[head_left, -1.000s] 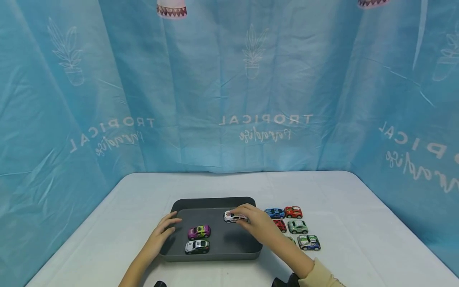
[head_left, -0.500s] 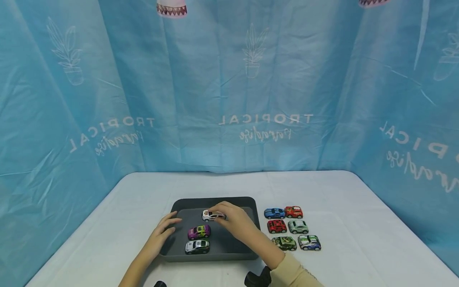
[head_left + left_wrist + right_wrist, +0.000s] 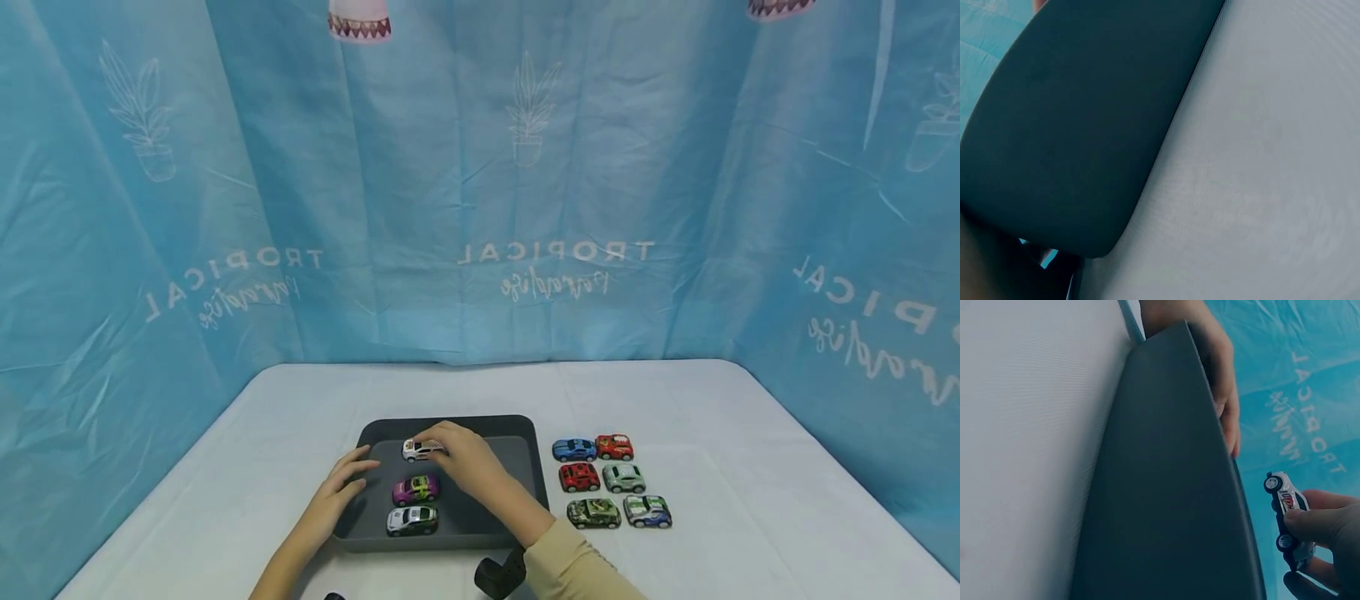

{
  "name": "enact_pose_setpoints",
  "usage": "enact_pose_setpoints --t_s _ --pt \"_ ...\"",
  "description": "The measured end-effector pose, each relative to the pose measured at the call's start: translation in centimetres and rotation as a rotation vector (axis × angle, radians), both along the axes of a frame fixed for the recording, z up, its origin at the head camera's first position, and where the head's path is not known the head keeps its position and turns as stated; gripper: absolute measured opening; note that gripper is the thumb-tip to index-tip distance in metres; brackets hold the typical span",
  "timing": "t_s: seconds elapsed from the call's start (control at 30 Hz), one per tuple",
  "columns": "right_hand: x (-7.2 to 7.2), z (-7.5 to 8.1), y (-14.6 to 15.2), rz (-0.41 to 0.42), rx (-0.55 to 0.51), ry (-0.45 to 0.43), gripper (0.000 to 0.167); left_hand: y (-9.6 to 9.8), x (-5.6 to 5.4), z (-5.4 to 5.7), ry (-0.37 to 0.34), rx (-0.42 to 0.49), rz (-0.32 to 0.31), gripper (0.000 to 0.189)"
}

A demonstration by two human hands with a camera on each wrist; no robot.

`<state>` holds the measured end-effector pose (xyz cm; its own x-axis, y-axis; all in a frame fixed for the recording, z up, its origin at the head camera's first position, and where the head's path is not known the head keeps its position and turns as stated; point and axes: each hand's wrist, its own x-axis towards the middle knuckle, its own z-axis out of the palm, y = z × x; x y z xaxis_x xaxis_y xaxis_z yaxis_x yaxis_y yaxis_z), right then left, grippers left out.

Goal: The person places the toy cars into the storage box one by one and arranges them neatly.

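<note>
In the head view, my right hand (image 3: 467, 461) pinches a white toy car (image 3: 415, 451) over the back left of a dark grey tray (image 3: 435, 543). The right wrist view shows this toy car (image 3: 1286, 515) from the side, above the tray wall, between thumb and fingers. My left hand (image 3: 333, 492) rests at the tray's left rim, its fingers loosely spread. Inside the tray, a purple toy car (image 3: 416, 490) stands in front of the held one, and a silver-white toy car (image 3: 412, 521) in front of that. The tray's outer wall (image 3: 1085, 125) fills much of the left wrist view.
Right of the tray, several toy cars stand in pairs on the white table (image 3: 720, 467): blue (image 3: 574, 450), red, pale green (image 3: 623, 477), camouflage (image 3: 593, 513) and white-green. A blue curtain (image 3: 480, 325) hangs behind the table.
My right hand has carried the white toy car leftward across the tray to its back left, behind the purple one. My left hand has stayed at the rim.
</note>
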<state>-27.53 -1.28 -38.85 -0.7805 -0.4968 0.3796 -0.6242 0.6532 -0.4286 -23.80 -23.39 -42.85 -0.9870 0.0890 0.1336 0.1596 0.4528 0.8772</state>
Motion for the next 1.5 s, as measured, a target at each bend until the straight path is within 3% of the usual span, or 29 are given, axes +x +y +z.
enact_pose_setpoints --t_s 0.37,0.93,1.2,1.5 --pt "-0.5 -1.1 -2.4 -0.019 0.066 -0.011 0.025 -0.2 0.3 -0.4 0.018 0.023 -0.008 0.031" --pt "-0.9 -2.7 -2.6 -0.059 0.112 -0.117 0.022 0.1 0.3 -0.3 0.031 0.026 -0.018 0.031" --pt "-0.7 -2.4 -2.4 -0.026 0.142 -0.078 0.022 0.1 0.2 -0.2 0.034 0.019 -0.014 0.03" --pt "-0.9 -2.0 -2.2 -0.059 0.183 -0.023 0.025 0.0 0.3 0.1 0.005 0.016 -0.008 0.031"
